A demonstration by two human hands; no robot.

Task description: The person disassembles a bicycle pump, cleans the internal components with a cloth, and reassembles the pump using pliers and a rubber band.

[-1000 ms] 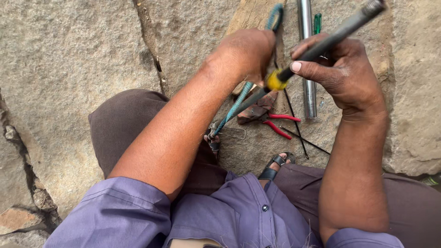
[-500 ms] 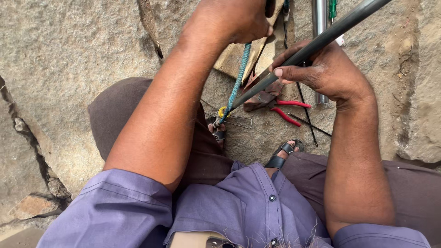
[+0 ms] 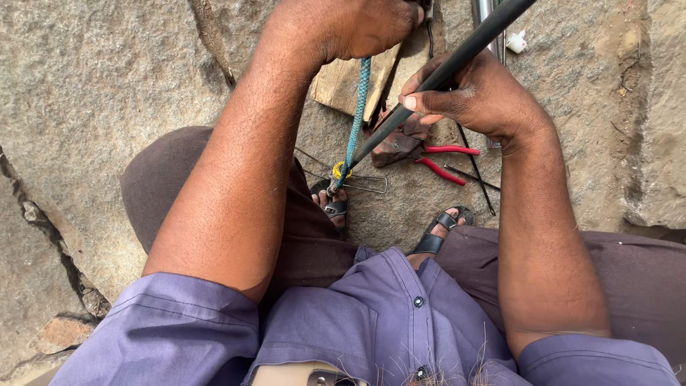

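My right hand (image 3: 475,93) grips a long dark rod (image 3: 436,78) that slants from the top right down to a yellow tip (image 3: 340,171) near my sandalled foot. My left hand (image 3: 357,25) is closed at the top edge around the upper end of a teal braided cord (image 3: 357,114); the cord runs down to the same yellow tip. What else the left hand holds is cut off by the frame.
Red-handled pliers (image 3: 443,161) lie on the stone ground (image 3: 107,86) beside a brown stone chunk (image 3: 396,146) and thin black wires (image 3: 475,171). A flat tan stone (image 3: 343,82), a metal pipe (image 3: 484,11) and a bent wire loop (image 3: 361,182) are nearby. My knees flank both sandals.
The view has tilted down and both hands sit higher in the frame. The rod's tip has dropped toward my foot, and the teal cord now hangs straighter from my left hand.
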